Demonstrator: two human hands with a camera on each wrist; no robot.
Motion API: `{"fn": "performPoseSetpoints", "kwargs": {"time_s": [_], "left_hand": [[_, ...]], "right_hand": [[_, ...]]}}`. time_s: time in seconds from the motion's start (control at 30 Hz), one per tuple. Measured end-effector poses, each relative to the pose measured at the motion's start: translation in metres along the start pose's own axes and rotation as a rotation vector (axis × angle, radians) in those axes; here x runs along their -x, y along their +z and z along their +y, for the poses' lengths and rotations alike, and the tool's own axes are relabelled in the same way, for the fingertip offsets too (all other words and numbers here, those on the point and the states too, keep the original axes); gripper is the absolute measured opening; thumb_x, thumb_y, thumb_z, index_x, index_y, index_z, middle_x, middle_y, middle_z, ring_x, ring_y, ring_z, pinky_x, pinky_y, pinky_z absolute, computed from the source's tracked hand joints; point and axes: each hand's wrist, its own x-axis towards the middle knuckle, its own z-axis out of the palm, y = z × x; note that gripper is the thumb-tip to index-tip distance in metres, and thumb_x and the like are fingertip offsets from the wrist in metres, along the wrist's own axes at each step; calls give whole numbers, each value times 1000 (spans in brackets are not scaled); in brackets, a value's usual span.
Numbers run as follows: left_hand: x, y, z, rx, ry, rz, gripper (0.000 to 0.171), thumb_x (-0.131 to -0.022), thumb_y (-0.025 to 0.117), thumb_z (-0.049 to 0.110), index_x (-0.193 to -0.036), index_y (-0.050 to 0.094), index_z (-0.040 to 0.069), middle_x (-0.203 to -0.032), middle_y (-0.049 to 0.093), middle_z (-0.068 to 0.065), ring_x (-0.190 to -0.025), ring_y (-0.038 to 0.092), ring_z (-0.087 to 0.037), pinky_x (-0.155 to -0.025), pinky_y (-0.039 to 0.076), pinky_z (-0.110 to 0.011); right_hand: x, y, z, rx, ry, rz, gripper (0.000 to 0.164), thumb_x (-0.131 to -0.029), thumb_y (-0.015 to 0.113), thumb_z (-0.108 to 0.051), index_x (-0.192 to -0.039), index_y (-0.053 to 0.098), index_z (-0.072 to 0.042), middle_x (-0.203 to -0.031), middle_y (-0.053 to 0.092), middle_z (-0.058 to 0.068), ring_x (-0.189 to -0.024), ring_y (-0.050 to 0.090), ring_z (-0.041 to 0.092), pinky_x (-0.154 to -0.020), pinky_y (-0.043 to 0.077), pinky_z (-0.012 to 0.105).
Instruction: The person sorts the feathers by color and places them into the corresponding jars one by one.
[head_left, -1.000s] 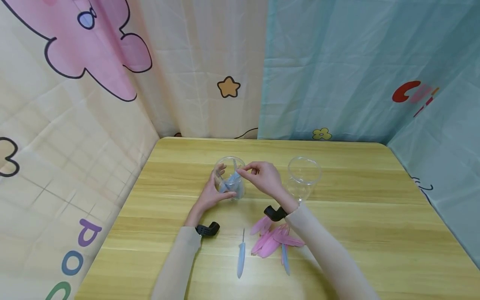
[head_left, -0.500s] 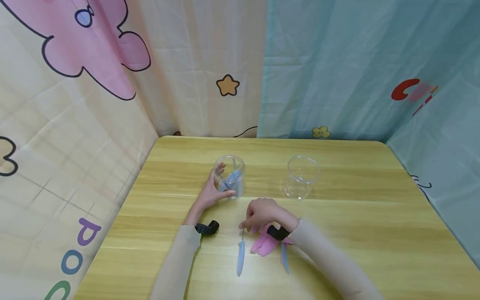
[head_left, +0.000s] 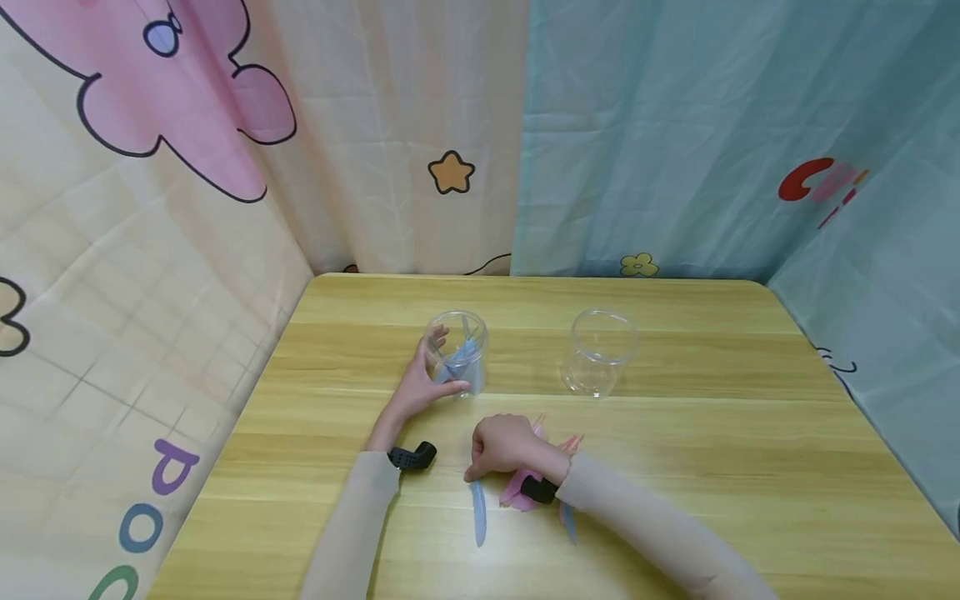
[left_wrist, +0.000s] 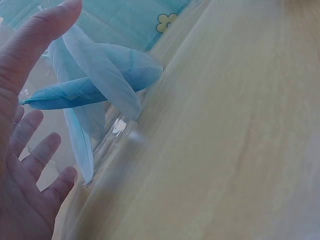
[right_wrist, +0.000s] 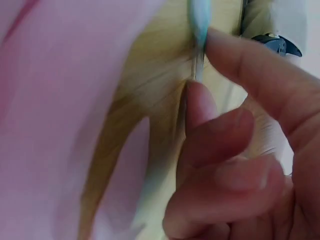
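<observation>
My left hand (head_left: 420, 385) holds a clear plastic cup (head_left: 454, 317), thumb at its near side and fingers around the far side. Through the cup wall several blue feathers (left_wrist: 100, 75) show, crossing one another. My right hand (head_left: 504, 446) is low over the table at a single blue feather (head_left: 479, 517). In the right wrist view, its thumb and index fingertips stand apart on either side of this feather's bare quill (right_wrist: 198, 62), while the other fingers are curled. Pink feathers (head_left: 517, 492) lie beside and partly beneath the right wrist.
A second clear cup (head_left: 592, 379) stands to the right on the wooden table (head_left: 712, 433). Another blue feather (head_left: 568, 523) pokes out under the right forearm. Printed curtains (head_left: 637, 125) hang behind the table and along both sides.
From the left cup, my right hand has come down toward me to the blue feather, then slid along its quill. The feather lies where it was. My left hand stays on the cup.
</observation>
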Motion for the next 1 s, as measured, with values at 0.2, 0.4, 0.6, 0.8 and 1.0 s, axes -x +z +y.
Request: {"fn": "performPoseSetpoints", "kwargs": {"time_s": [0.2,0.4,0.6,0.8,1.0], "left_hand": [[5,-1,7,3,0,-19,98,-74,83,16,-149,20,14,-152,28,-12,-138,24,-28,-107,19,-56],[12,-3,33,-6,3,-31,95,-75,82,11,-148,21,11,-150,29,-17,-137,25,-33,-106,21,-57],[13,-2,37,0,5,-29,94,-76,81,10,-147,21,7,-150,29,-17,-137,25,-33,-106,19,-57],[6,0,9,20,20,-13,97,-73,84,16,-148,22,13,-150,31,-8,-136,27,-29,-106,20,-56],[2,0,2,18,-9,-8,99,-72,85,18,-148,21,13,-151,30,-3,-137,26,-27,-106,20,-56]], "right_hand": [[-2,3,-2,-94,21,-29,24,-71,81,-34,-60,63,-24,-59,54,-14,-54,46,6,-49,38,27],[-4,4,-2,-143,9,-62,19,-73,79,-30,-61,65,-23,-59,55,-14,-55,47,6,-48,37,26],[-7,0,3,-361,-85,-60,11,-78,73,-21,-69,69,-20,-59,57,-12,-51,44,4,-47,34,21],[-13,-21,11,-658,-191,72,8,-86,68,-18,-83,71,-11,-56,50,-8,-48,37,4,-45,29,19],[-22,-65,8,-1049,-196,381,15,-91,64,-12,-94,66,3,-56,44,-4,-45,33,8,-43,28,21]]}}
